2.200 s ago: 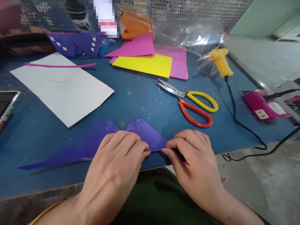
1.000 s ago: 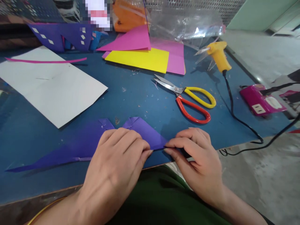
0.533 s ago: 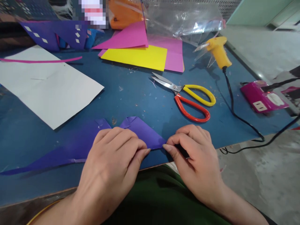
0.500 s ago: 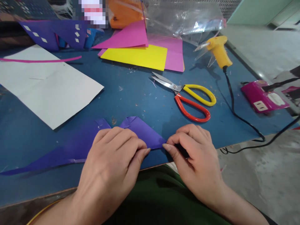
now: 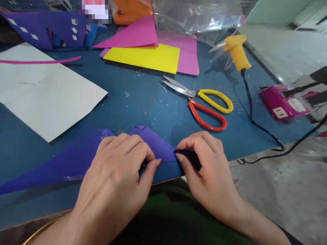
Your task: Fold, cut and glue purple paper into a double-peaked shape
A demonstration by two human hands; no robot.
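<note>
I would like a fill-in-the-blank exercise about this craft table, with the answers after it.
1. Both hands, the left hand and the right hand, pinch a folded paper of ____ colour.
2. The scissors have one yellow handle and one ____ handle.
3. The glue gun has a ____ body.
4. The yellow sheet lies on top of a ____ sheet.

Answers: purple; red; yellow; pink
</note>
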